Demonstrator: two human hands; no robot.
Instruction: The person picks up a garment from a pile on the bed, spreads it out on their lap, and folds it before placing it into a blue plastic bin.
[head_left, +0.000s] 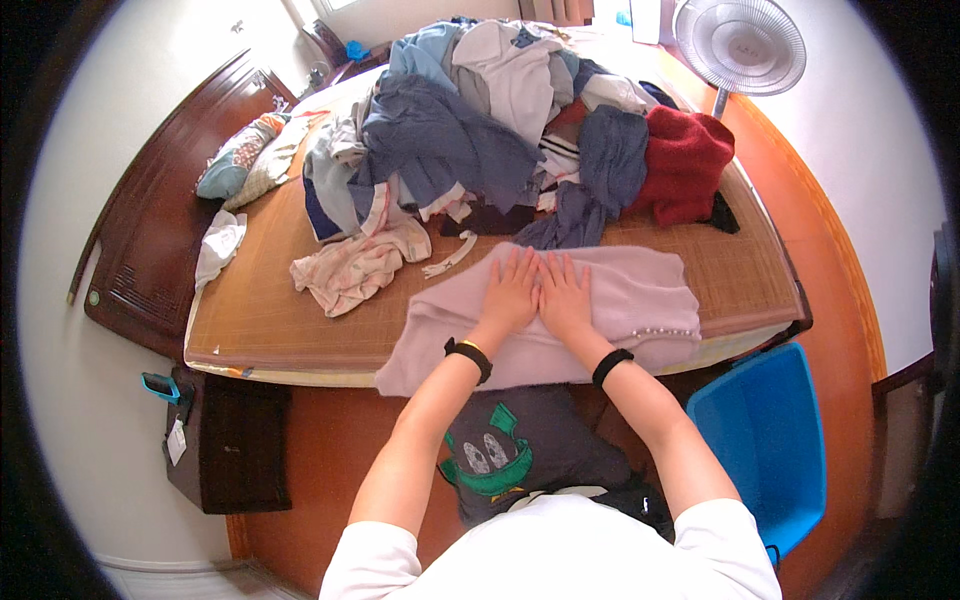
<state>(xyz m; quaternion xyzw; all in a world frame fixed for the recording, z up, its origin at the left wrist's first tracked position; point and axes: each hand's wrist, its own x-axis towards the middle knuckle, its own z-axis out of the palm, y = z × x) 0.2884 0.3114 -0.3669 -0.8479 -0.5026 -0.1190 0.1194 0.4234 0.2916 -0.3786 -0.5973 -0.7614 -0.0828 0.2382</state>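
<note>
A pale pink knitted garment (637, 289) lies folded over the near edge of the bed, with a row of small beads or buttons near its right end. Both hands rest flat on top of it, side by side. My left hand (514, 289) has its fingers pointing away from me. Close against it, my right hand (564, 292) lies palm down with its fingers slightly spread. Neither hand grips the cloth. Left of the garment are a crumpled floral cloth (360, 266) and a narrow white strip (450, 255). Just beyond it is a dark blue garment (574, 217).
A large heap of clothes (450, 142) covers the far part of the bed mat (255, 322), with a red knit garment (686, 161) at its right. A blue plastic tub (765, 442) stands at lower right, a fan (739, 45) beyond, and a dark bedside cabinet (240, 442) at lower left.
</note>
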